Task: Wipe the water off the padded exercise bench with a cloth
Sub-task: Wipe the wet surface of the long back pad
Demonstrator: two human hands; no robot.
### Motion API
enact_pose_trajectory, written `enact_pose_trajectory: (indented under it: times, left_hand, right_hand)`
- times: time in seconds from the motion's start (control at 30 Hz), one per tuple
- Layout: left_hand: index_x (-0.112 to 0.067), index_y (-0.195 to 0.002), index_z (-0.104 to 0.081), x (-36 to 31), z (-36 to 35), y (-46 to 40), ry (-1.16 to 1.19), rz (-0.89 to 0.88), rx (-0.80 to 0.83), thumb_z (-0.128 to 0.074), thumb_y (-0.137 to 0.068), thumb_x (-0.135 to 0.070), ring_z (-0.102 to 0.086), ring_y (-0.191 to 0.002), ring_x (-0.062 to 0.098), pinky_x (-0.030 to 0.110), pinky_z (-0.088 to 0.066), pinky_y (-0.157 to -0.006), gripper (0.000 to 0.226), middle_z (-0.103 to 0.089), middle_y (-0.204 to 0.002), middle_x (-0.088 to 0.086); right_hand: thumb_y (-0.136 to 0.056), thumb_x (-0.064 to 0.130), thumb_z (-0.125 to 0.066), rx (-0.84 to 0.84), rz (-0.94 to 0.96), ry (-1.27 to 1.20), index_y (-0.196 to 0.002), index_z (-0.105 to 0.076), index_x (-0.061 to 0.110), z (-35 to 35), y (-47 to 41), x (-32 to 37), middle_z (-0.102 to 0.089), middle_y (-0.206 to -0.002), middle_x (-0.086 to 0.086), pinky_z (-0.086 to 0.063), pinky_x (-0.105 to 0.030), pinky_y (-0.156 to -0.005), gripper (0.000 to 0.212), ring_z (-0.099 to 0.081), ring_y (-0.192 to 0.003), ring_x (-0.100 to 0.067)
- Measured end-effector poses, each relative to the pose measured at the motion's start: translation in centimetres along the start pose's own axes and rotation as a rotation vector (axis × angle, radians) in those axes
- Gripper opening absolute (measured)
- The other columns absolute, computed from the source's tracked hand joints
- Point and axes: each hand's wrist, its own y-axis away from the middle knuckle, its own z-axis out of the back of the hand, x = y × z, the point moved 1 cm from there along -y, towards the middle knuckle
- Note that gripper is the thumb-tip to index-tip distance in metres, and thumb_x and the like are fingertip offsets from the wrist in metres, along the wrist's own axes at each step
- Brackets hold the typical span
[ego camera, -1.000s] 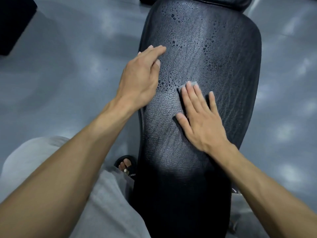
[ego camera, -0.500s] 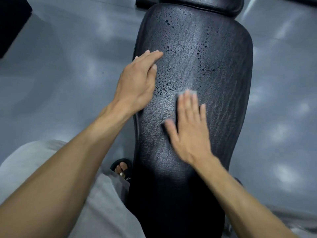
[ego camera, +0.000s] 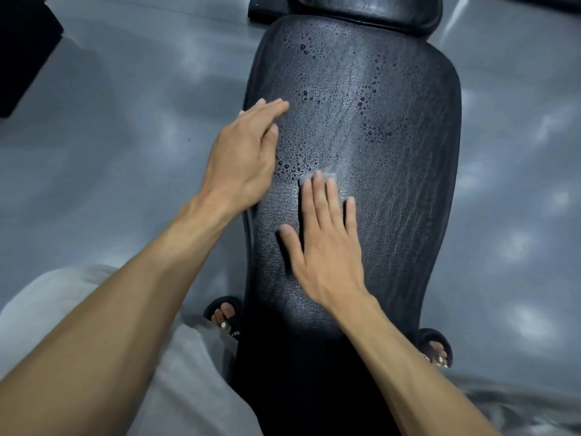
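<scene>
A black padded exercise bench (ego camera: 408,190) runs away from me down the middle of the head view. Water drops (ego camera: 301,152) bead on its far half and left side; the near part looks dull and dry. My right hand (ego camera: 327,243) lies flat with straight fingers, pressing a small grey cloth (ego camera: 328,177) onto the pad; only the cloth's far edge shows past my fingertips. My left hand (ego camera: 245,155) rests flat on the bench's left edge, fingers straight, holding nothing.
Grey glossy floor (ego camera: 125,136) surrounds the bench. My feet in black sandals (ego camera: 224,316) stand either side of the near end. A second black pad (ego camera: 367,11) sits at the far end, a dark block (ego camera: 22,42) at the top left.
My right hand has slid the cloth leftward across the pad, toward the drops beside my left hand. The left hand has stayed on the bench edge.
</scene>
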Motion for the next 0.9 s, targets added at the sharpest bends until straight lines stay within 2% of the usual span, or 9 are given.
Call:
enact_pose_trajectory:
  times: [0.07,0.17,0.27,0.43,0.53,0.6,0.67,0.8,0.9]
  left_hand:
    - [-0.016,-0.146,-0.056,0.0,0.4,-0.1,-0.002,0.028,-0.019,-0.042,-0.106,-0.012,-0.038,-0.148,0.014,0.018,-0.019,-0.123,0.042,-0.053,-0.152,-0.001]
    - [-0.016,-0.146,-0.056,0.5,0.9,-0.1,-0.001,0.079,-0.046,-0.042,-0.106,-0.013,-0.04,-0.147,0.016,0.033,-0.026,-0.124,0.042,-0.054,-0.151,0.0]
    - [-0.017,-0.145,-0.056,1.4,1.3,-0.1,-0.022,0.153,-0.06,-0.04,-0.105,-0.019,-0.051,-0.139,0.019,0.028,-0.036,-0.115,0.043,-0.059,-0.147,-0.001]
    - [-0.023,-0.142,-0.058,1.9,1.7,-0.5,-0.001,0.252,-0.11,-0.041,-0.107,-0.021,-0.055,-0.131,0.017,0.023,-0.038,-0.104,0.039,-0.064,-0.14,-0.005]
    - [-0.023,-0.142,-0.058,2.1,1.9,-0.8,0.037,0.278,-0.133,-0.041,-0.106,-0.022,-0.056,-0.13,0.017,0.024,-0.039,-0.105,0.039,-0.064,-0.14,-0.006]
    - [-0.023,-0.143,-0.057,2.4,2.2,-1.1,0.049,0.319,-0.14,-0.041,-0.107,-0.024,-0.056,-0.13,0.018,0.026,-0.039,-0.106,0.039,-0.063,-0.14,-0.005]
    - [-0.024,-0.142,-0.058,2.7,2.5,-1.2,0.066,0.354,-0.144,-0.041,-0.107,-0.024,-0.055,-0.129,0.017,0.024,-0.038,-0.105,0.039,-0.063,-0.14,-0.006]
    - [-0.022,-0.139,-0.06,3.3,2.9,-1.5,0.109,0.35,-0.156,-0.041,-0.107,-0.024,-0.057,-0.126,0.015,0.021,-0.038,-0.101,0.038,-0.065,-0.136,-0.006]
    - [-0.023,-0.138,-0.061,3.4,3.3,-1.6,0.123,0.353,-0.172,-0.04,-0.107,-0.025,-0.057,-0.125,0.014,0.02,-0.038,-0.101,0.038,-0.066,-0.135,-0.007]
  right_hand:
    - [-0.108,0.05,-0.018,-0.008,0.005,0.008,-0.164,0.0,0.019,0.3,0.4,-2.0,0.006,-0.171,0.001,0.001,-0.051,-0.127,0.067,0.012,-0.157,-0.014]
    - [-0.108,0.049,-0.018,-0.037,-0.163,-0.05,-0.164,0.0,0.018,0.5,0.8,-3.5,0.008,-0.171,0.0,0.001,-0.052,-0.127,0.067,0.015,-0.156,-0.013]
    - [-0.106,0.05,-0.019,-0.079,-0.234,-0.078,-0.163,-0.001,0.011,-0.1,-0.2,-0.6,0.007,-0.171,-0.006,0.0,-0.05,-0.127,0.071,0.014,-0.157,-0.02]
    - [-0.105,0.051,-0.02,-0.03,-0.009,-0.04,-0.163,-0.004,0.012,-0.8,-2.3,3.3,0.004,-0.171,-0.006,-0.002,-0.05,-0.127,0.072,0.011,-0.157,-0.021]
    - [-0.108,0.047,-0.021,0.005,0.063,0.008,-0.164,0.0,0.019,-0.2,-2.2,0.7,0.006,-0.171,0.001,0.0,-0.051,-0.127,0.066,0.012,-0.157,-0.014]
    - [-0.109,0.046,-0.019,-0.011,-0.028,-0.024,-0.164,0.001,0.019,0.3,-2.0,-0.7,0.007,-0.171,0.001,0.001,-0.052,-0.127,0.064,0.013,-0.156,-0.014]
    - [-0.108,0.047,-0.019,-0.028,-0.082,-0.051,-0.164,-0.001,0.015,0.2,-1.0,0.1,0.006,-0.171,-0.002,-0.001,-0.051,-0.127,0.067,0.012,-0.157,-0.017]
    - [-0.105,0.049,-0.022,0.029,0.046,-0.03,-0.163,-0.003,0.013,-0.9,1.5,2.8,0.006,-0.171,-0.003,-0.004,-0.05,-0.127,0.071,0.01,-0.158,-0.019]
    - [-0.105,0.049,-0.019,-0.003,0.038,0.002,-0.164,-0.006,0.013,-1.0,-1.5,3.2,0.003,-0.171,-0.004,-0.006,-0.052,-0.127,0.07,0.008,-0.158,-0.019]
